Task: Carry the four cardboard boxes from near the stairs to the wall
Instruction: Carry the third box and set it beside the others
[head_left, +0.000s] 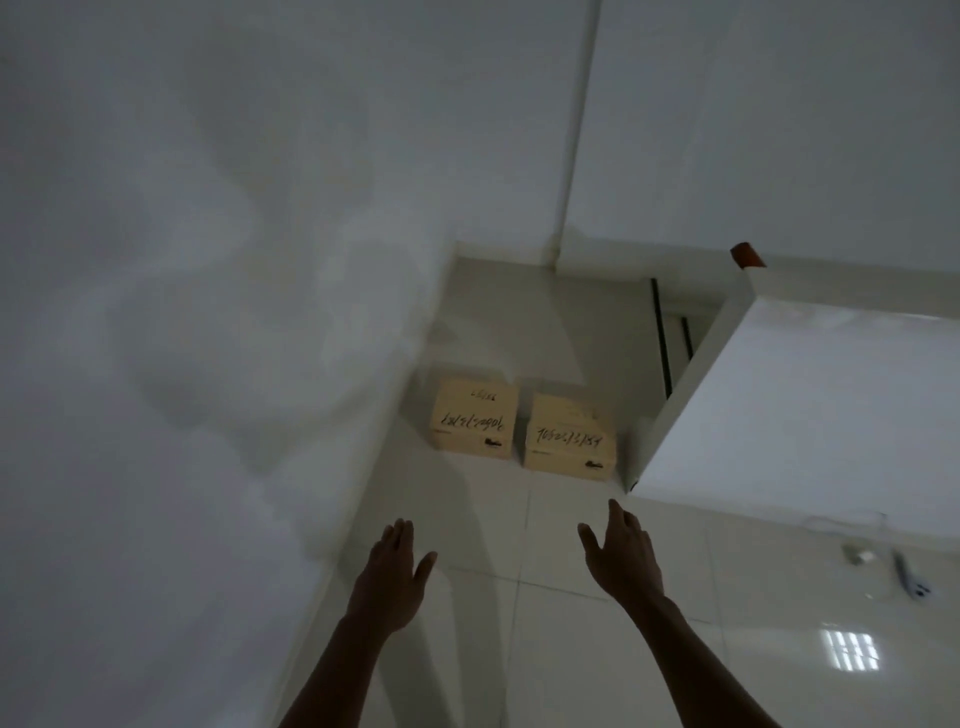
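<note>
Two tan cardboard boxes with black handwritten numbers sit side by side on the pale tiled floor. The left box (474, 419) stands against the white wall (208, 312); the right box (569, 437) sits beside a low white partition (779, 410). My left hand (393, 571) and my right hand (623, 556) reach forward above the floor, short of the boxes. Both hands hold nothing, fingers spread, palms facing each other. No other boxes are in view.
Beyond the partition a stairwell gap with dark rails (670, 338) drops away. A brown handrail end (746, 255) caps the partition's far corner. Small objects (909, 577) lie on the glossy floor at right. The room corner (556, 260) lies behind the boxes.
</note>
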